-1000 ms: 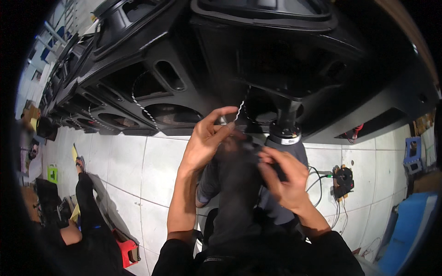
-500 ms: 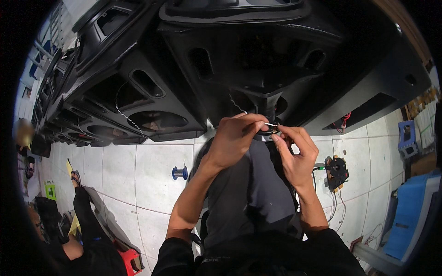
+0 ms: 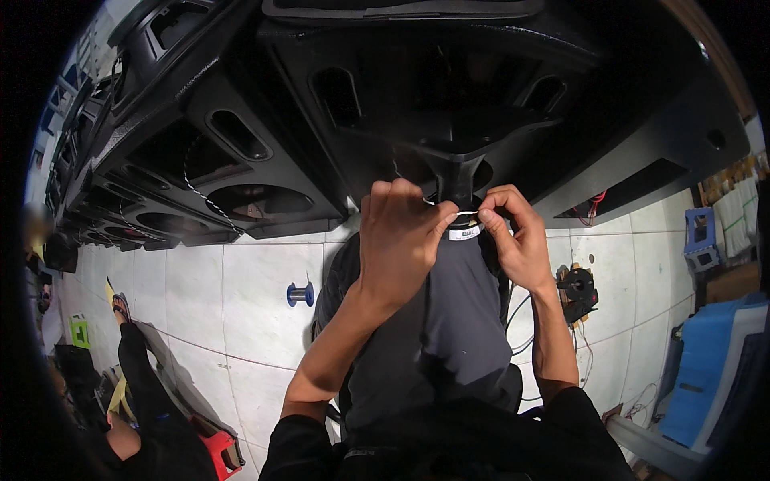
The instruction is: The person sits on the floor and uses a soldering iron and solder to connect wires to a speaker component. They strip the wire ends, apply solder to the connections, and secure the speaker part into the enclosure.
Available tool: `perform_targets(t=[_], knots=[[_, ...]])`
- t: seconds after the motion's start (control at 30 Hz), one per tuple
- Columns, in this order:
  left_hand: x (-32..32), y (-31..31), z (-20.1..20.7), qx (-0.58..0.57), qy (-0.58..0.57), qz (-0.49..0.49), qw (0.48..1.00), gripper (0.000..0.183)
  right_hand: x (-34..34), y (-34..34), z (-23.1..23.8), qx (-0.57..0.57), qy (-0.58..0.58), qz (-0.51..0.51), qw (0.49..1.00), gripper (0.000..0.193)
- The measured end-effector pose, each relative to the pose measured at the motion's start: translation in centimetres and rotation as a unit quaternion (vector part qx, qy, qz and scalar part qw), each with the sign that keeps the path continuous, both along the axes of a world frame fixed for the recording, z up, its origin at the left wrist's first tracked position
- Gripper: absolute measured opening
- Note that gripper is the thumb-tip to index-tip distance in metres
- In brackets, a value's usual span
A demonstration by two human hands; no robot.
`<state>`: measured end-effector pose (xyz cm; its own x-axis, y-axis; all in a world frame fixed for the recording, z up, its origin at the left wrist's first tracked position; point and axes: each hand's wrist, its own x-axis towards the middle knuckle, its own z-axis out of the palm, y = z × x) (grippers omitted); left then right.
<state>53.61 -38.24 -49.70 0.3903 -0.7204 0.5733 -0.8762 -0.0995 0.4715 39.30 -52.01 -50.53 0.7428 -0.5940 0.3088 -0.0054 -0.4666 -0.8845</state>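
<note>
My left hand point(image 3: 399, 240) and my right hand point(image 3: 513, 240) meet just below a large black speaker cabinet point(image 3: 449, 88) in front of me. Both pinch a thin white wire point(image 3: 459, 212) stretched between their fingertips. Under the wire sits a small round part with a white band point(image 3: 465, 233), mostly hidden by my fingers. My knees in grey trousers point(image 3: 449, 321) lie beneath the hands.
A row of black speaker cabinets point(image 3: 176, 168) runs off to the left over a white tiled floor point(image 3: 241, 297). A blue wire spool point(image 3: 301, 294) lies on the tiles. A black device with cables point(image 3: 579, 290) sits at the right. Another person point(image 3: 144, 401) crouches lower left. Blue bins point(image 3: 706, 361) stand right.
The view has shifted closer to the cabinet. My hands have risen to its lower edge and now hold the white wire taut between them.
</note>
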Motion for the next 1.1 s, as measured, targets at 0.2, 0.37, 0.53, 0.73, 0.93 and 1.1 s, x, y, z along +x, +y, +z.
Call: perform_targets(t=[0.2, 0.37, 0.53, 0.73, 0.93, 1.1], knots=[[0.0, -0.2, -1.4, -0.044, -0.002, -0.035, 0.998, 0.014, 0.1, -0.1, 0.0, 0.016, 0.039, -0.012, 0.999, 0.009], [0.2, -0.2, -1.9, -0.046, 0.016, -0.069, 0.996, 0.017, 0.1, 0.2, 0.5, -0.012, 0.056, -0.021, 0.998, 0.009], [0.4, -0.1, -1.9, -0.061, 0.015, -0.083, 0.995, 0.018, -0.1, 0.4, 0.8, -0.033, 0.068, -0.027, 0.997, 0.008], [0.6, 0.1, -2.1, -0.079, -0.018, -0.107, 0.991, 0.023, -0.3, 0.9, 1.2, -0.113, 0.071, -0.03, 0.991, 0.007], [0.5, 0.0, -2.5, -0.115, 0.011, -0.119, 0.986, 0.023, -0.3, 1.7, 0.7, -0.176, 0.045, -0.06, 0.982, 0.007], [0.5, -0.1, -2.4, -0.124, 0.043, -0.124, 0.984, 0.018, -0.2, 1.6, 0.6, -0.163, 0.042, -0.056, 0.984, 0.008]])
